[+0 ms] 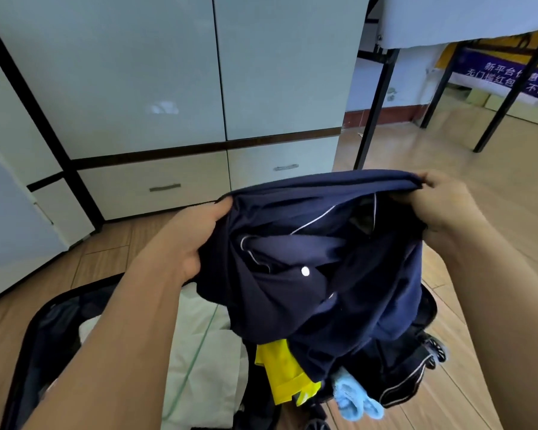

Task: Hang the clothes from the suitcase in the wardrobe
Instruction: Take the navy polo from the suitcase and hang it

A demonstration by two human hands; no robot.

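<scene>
A navy blue garment [317, 252] with thin white piping and a white button hangs bunched between both my hands, lifted above the suitcase. My left hand [193, 240] grips its left edge. My right hand [438, 206] pinches the folded top edge on the right. Below lies the open black suitcase [41, 336] on the floor, holding a white garment [199, 352], a yellow piece [284, 373], a light blue cloth [354, 398] and more dark clothing. The white wardrobe [168, 72] stands ahead with its doors closed.
Two drawers with metal handles [165, 187] sit under the wardrobe doors. A black-legged table [379, 97] stands to the right over wooden floor, with a banner behind it. A white panel [10, 212] leans at the left.
</scene>
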